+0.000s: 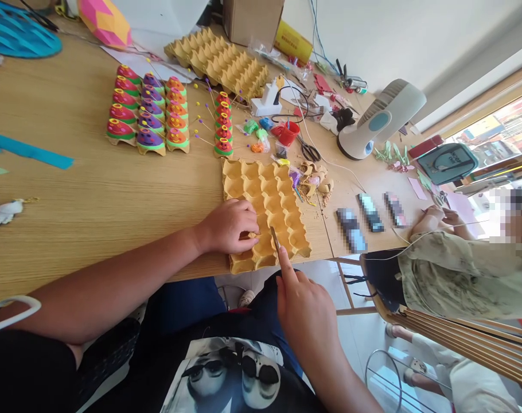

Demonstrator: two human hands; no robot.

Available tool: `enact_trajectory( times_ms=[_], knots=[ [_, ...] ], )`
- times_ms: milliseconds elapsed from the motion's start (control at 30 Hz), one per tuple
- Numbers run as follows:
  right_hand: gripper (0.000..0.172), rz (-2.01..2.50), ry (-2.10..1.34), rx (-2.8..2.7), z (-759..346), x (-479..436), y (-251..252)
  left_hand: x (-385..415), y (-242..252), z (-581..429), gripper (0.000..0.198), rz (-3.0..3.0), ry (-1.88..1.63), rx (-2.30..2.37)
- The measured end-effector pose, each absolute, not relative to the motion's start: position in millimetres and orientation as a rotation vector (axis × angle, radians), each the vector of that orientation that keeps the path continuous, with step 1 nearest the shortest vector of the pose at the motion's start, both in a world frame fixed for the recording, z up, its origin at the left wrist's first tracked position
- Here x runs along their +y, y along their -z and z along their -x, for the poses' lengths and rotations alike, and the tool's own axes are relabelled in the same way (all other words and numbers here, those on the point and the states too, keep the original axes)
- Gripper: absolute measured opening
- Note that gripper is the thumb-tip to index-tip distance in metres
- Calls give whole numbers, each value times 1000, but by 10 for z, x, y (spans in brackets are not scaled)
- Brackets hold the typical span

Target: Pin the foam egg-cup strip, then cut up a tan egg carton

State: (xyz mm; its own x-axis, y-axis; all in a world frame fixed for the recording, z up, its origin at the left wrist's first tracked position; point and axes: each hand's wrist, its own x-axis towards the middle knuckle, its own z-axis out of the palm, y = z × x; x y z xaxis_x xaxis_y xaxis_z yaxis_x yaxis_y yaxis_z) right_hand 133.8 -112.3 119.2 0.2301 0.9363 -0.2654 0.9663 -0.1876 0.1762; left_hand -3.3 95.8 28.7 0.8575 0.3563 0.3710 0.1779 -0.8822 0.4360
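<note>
A yellow cardboard egg tray lies at the near edge of the wooden table. My left hand presses down on its near left part, fingers curled over the cups. My right hand grips a thin knife blade, forefinger along it, with the tip down in the tray near the front edge. Behind the tray stand rows of painted egg-cup pieces in red, purple and orange on green bases, plus a separate row.
A second egg tray lies further back, near a cardboard box. A white fan, scissors, a red cup and cardboard scraps clutter the right. Another person sits at the table's right end.
</note>
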Motion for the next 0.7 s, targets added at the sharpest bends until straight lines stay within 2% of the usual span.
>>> enact_trajectory(
  times_ms=[433,700],
  knots=[
    [64,-2280,152,1809,-1326,-1145,-1170,953,-282,24,17,-2628,-663,417],
    [59,-2434,299,1966,-1539,-1302,-1026,966,-292,34,15,-2626,-658,392]
  ],
)
